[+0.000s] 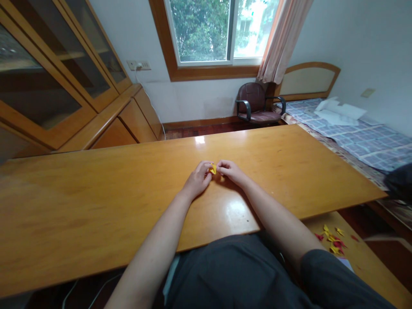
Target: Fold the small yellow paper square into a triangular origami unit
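Low side surface, right: loose group of red and yellow folded pieces; polished wooden table: 1 yellow folded paper, between the 2 hands, near the tabletop's middle; left hand: thumb and fingers grasping it; right hand: fingertips seemingly pinching its right edge; risk, as judged: a hard pull could tear a point, a slack grip could let it slip; looks: small, bright, pointed, partly hidden; beyond: maroon armchair, window
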`<state>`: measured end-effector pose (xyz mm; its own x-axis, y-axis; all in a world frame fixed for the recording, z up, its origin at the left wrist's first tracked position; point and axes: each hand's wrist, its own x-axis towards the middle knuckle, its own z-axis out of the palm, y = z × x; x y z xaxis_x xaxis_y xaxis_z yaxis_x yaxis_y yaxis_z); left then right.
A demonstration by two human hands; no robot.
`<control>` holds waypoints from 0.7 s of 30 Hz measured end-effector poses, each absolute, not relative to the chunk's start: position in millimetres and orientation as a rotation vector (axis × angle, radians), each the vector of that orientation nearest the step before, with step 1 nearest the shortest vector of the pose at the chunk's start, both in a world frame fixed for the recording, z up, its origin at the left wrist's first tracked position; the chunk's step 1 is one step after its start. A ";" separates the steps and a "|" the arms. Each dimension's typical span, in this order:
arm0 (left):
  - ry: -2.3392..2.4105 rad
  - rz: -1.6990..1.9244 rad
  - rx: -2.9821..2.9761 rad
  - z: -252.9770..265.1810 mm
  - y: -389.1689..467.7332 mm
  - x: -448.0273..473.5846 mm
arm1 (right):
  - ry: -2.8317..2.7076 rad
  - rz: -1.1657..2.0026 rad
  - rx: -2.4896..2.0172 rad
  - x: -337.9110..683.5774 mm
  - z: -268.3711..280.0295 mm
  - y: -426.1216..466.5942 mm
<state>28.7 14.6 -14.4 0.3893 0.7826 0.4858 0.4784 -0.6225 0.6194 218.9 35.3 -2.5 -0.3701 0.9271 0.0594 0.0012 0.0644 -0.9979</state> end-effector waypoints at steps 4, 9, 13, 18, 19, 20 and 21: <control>1.101 1.093 2.275 -12.8 15.0 28.2 | -1.534 1.442 -0.943 218.8 -4.3 34.7; 1.236 1.046 2.238 -14.0 17.9 24.8 | -1.569 1.434 -0.946 218.2 -7.5 33.4; 1.268 0.987 2.219 -14.2 19.4 23.4 | -1.627 1.258 -0.952 218.9 -6.7 33.3; 1.265 1.021 2.149 -10.1 17.9 23.5 | -1.672 1.174 -0.918 219.9 -2.1 31.3; 1.267 1.021 2.148 -9.5 17.6 23.6 | -1.670 1.180 -0.918 219.9 -1.5 30.6; 1.268 1.018 2.151 -9.2 17.5 23.5 | -1.666 1.187 -0.916 219.7 -1.2 30.0; 1.268 1.013 2.157 -9.1 17.5 23.5 | -1.660 1.195 -0.910 219.4 -1.3 29.6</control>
